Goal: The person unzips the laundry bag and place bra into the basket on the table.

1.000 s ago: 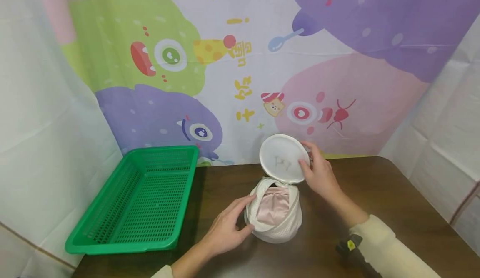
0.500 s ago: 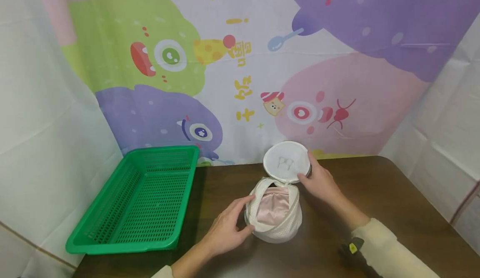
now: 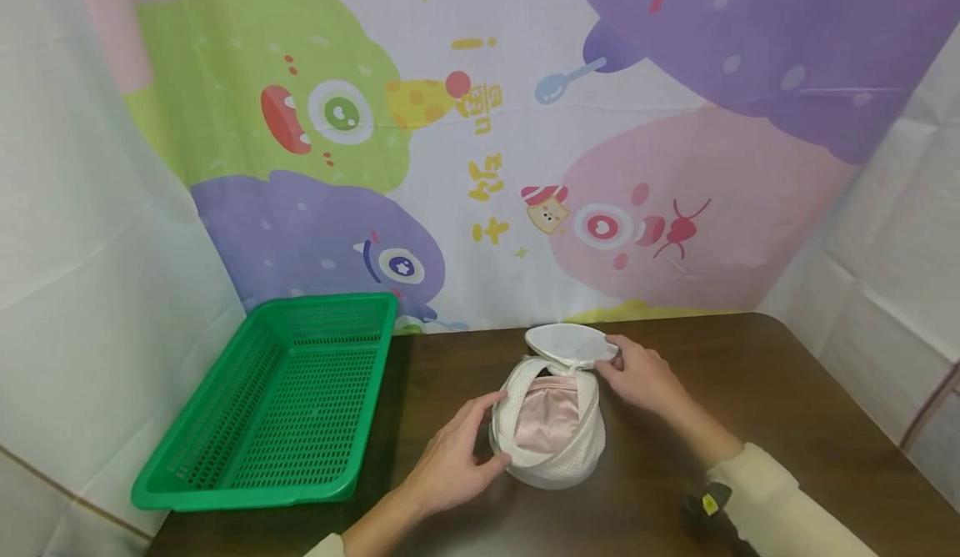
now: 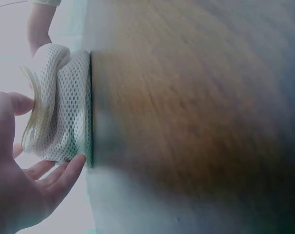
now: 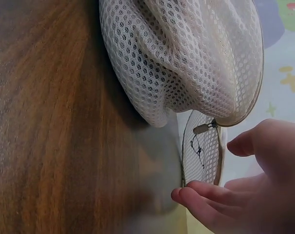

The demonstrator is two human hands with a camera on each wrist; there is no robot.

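The round mesh lid [image 3: 567,343] has been lowered backward over the last second: from a raised tilt it has been brought down to a shallow slant behind the mesh laundry bag [image 3: 566,465], to which it is joined at the back. Its right edge is held between the thumb and fingers of the right hand [image 3: 643,378]; the rim is met by the fingertips, while the thumb's contact cannot be told. The bag's left side is steadied by the left hand [image 3: 455,457], whose fingers are laid loosely along it, not clenched. The bag is set on the dark wooden surface [image 3: 742,407], right of the green plastic basket [image 3: 300,407]. With the lid folded away, the mouth is left uncovered, and access to the pink satiny fabric [image 3: 546,415] inside is judged easier.
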